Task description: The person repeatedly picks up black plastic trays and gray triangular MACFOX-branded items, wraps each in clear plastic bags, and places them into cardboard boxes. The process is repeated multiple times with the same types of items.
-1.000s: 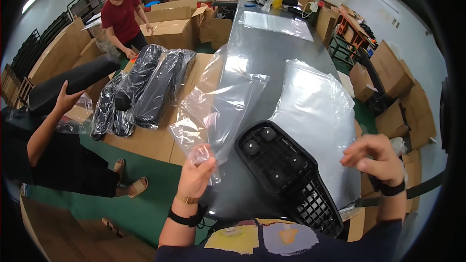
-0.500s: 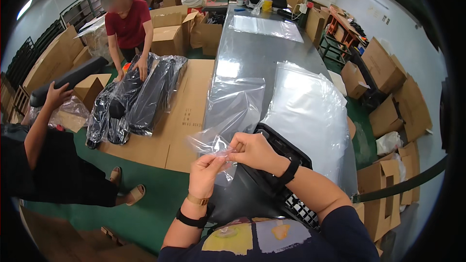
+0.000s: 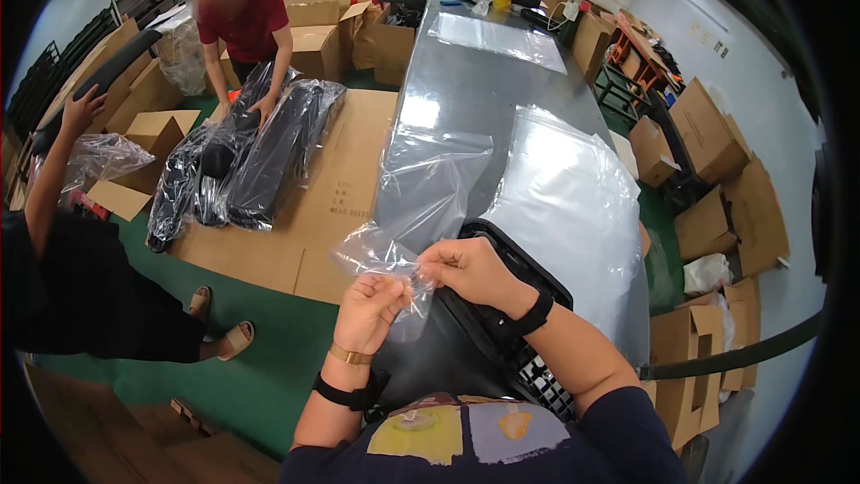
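A clear plastic bag [image 3: 436, 175] lies partly on the grey table, with its near end lifted and crumpled between my hands. My left hand [image 3: 369, 312] is closed, thumb and fingertips pinching the bag's near edge. Just to its right, my right hand [image 3: 473, 271] pinches the same edge, and the fingertips of both almost meet. Under my right wrist and forearm lies a long black molded part [image 3: 546, 282] with a checkered grid at its near end; my arm hides some of it. A stack of flat clear bags [image 3: 573, 193] rests to the right of it.
Across the cardboard [image 3: 336, 206] on the left, a person in red [image 3: 246, 22] handles black items wrapped in plastic [image 3: 273, 166]. Another person at far left holds a long black padded piece [image 3: 98, 90]. More flat bags [image 3: 497, 40] lie farther up the table [image 3: 430, 94]. Boxes [image 3: 681, 341] stand at right.
My hands have shifted slightly, still pinching the bag's edge, and the left fingers have moved a little down from the right ones. The person at left has moved the black padded piece leftward.
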Tool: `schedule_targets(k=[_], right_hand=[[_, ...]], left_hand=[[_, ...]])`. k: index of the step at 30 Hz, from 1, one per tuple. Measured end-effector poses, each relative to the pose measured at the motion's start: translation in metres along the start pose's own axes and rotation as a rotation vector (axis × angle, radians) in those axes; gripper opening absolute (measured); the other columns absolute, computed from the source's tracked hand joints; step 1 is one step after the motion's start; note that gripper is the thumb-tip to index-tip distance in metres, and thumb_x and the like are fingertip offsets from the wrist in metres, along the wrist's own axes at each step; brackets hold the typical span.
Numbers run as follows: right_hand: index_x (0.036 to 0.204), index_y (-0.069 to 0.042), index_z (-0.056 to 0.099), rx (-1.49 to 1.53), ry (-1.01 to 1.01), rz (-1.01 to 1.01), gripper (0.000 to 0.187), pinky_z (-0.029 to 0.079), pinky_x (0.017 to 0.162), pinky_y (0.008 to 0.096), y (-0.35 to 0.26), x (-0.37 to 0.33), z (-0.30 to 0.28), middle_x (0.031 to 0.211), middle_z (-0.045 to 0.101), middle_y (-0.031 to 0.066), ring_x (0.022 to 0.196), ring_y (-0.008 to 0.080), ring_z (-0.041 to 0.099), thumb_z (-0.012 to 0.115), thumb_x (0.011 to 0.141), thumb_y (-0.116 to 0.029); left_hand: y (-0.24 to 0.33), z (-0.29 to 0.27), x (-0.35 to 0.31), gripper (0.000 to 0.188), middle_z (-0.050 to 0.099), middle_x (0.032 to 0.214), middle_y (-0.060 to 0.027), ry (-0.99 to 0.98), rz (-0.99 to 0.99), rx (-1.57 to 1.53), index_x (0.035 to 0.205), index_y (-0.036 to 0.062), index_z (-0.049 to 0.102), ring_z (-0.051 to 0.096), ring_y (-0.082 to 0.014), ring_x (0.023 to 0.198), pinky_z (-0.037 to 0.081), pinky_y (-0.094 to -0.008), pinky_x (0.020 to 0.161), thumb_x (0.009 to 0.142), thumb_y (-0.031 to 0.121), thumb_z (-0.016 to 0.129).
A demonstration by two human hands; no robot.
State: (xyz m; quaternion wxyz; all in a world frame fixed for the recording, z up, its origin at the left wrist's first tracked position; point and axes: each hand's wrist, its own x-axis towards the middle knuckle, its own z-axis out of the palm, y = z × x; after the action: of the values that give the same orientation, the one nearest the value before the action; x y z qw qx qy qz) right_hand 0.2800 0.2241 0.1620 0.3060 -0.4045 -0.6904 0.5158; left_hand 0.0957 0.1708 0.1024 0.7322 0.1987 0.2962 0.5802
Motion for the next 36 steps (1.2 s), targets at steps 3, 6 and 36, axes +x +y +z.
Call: schedule_targets(k=[3,6,36], right_hand=[[0.093,0.003,0.067,-0.038,0.004,0.012,0.011,0.052,0.063,0.0227,-0.001,-0.001,-0.004,0.075,0.068,0.0054,0.066,0.008,0.063,0.063,0.086,-0.004],[0.091,0.002,0.066,-0.188,0.223,0.014,0.01,0.052,0.061,0.0248,0.022,0.001,-0.021,0.073,0.068,0.0092,0.063,0.012,0.065,0.06,0.085,-0.004],[0.083,-0.012,0.058,-1.191,0.546,-0.56,0.03,0.042,0.063,0.0338,0.043,0.038,-0.105,0.074,0.053,0.0044,0.072,0.0234,0.052,0.073,0.058,-0.008]], left_hand=[[-0.002,-0.007,0.004,0.007,0.063,0.085,-0.0072,-0.103,-0.002,-0.128,0.094,0.0004,0.058,0.061,-0.0156,0.076,0.05,-0.0269,0.068,0.09,0.007,0.059],[-0.003,-0.014,0.004,0.008,0.062,0.085,-0.0058,-0.098,-0.048,-0.165,0.095,0.001,0.057,0.06,-0.0149,0.076,0.051,-0.0274,0.069,0.092,0.009,0.056],[-0.006,-0.04,0.032,0.012,0.058,0.068,-0.0053,0.185,0.241,1.269,0.082,0.0014,0.058,0.053,-0.014,0.059,0.044,-0.0274,0.06,0.085,0.011,0.064]])
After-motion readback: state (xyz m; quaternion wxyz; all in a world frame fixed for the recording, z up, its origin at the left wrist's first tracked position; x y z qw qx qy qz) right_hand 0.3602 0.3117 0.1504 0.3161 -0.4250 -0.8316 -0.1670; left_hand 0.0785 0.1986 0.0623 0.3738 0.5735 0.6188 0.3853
